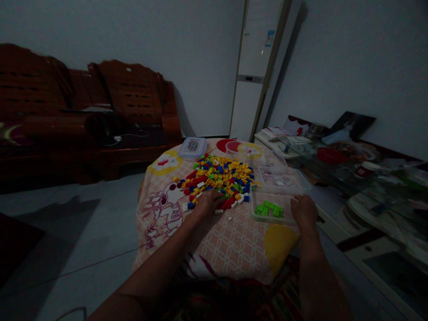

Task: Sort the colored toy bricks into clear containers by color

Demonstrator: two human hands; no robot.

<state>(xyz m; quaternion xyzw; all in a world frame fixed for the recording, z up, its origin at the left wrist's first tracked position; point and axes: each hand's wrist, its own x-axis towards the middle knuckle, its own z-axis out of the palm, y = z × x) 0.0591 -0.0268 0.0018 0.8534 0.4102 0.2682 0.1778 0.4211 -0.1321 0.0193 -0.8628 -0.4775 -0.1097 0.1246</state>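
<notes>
A heap of small building bricks [230, 168] in yellow, red, blue, green and white lies on the cloth-covered round table. At its near edge is my left hand [210, 201], fingers curled down among the bricks. What they pinch, if anything, is hidden. My right hand [305, 208] is closed at the right rim of a clear plastic box [256, 217]. Inside that box are several bright green bricks [272, 208]. Behind it stands another clear box with pale pink or white bricks [279, 179]. One small white brick [230, 218] lies alone nearer me.
A lidded container [193, 147] sits at the table's back left, with a round clear tub [233, 147] at the back. The patterned tablecloth [230, 249] hangs over the front edge. To the right is a cluttered glass table [321, 167]; wooden seats [130, 98] stand back left.
</notes>
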